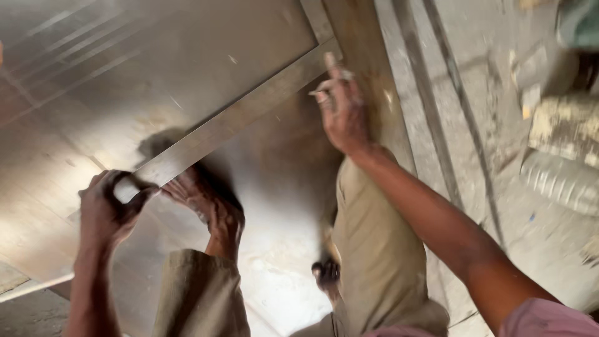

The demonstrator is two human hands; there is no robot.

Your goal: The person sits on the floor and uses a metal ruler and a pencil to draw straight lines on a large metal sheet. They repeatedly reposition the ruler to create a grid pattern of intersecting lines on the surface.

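Observation:
A long flat metal bar (249,112) lies slantwise across a big metal sheet (125,75) on the floor. My left hand (109,212) grips the bar's near end between thumb and fingers. The toes of my left foot (203,196) rest beside that end, on the sheet. My right hand (343,109) is at the bar's far end with the forefinger stretched out and the other fingers curled; a thin pale stick (316,93) juts from them, blurred. My knees in khaki trousers (374,249) fill the lower middle, and my other foot (326,274) shows between them.
Right of the sheet runs rough concrete floor (474,93) with long dark grooves. A clear plastic bottle (561,181) lies at the right edge, with a crumbly pale block (564,125) above it. The sheet's front edge (31,287) shows at the lower left.

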